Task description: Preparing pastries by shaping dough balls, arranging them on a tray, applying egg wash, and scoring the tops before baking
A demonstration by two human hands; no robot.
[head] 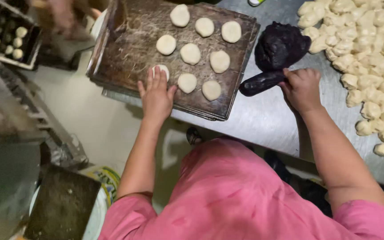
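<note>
- Dark, worn metal baking tray sat on the steel table, its near-left corner hanging past the table edge; a second tray seemed stacked under it, only its rim showing.
- I saw nine pale flattened dough rounds on the tray, roughly three rows; the nearest-left dough round was mostly hidden.
- Left hand lay flat on the tray, fingers spread a little and straight, fingertips pressing on that round, so I couldn't read its full shape.
- Right hand was curled, knuckles up, fingers closed around one end of a black dough roll lying on the table; the gripped end was hidden under the hand.
- Black dough lump sat just behind the roll, touching or nearly so; I couldn't tell whether they were joined.
- Pile of pale dough pieces covered the table's right side, cut off by the top and right edges.
- Another person's hand at top left was blurred; I couldn't make out what it did.
- Rack tray with small dough balls at far left was dim and partly cut off.
- Pink shirt filled the bottom; a dark board on a white bucket sat lower left, contents unclear.
- Small object at the top edge was cut off, unidentifiable.
</note>
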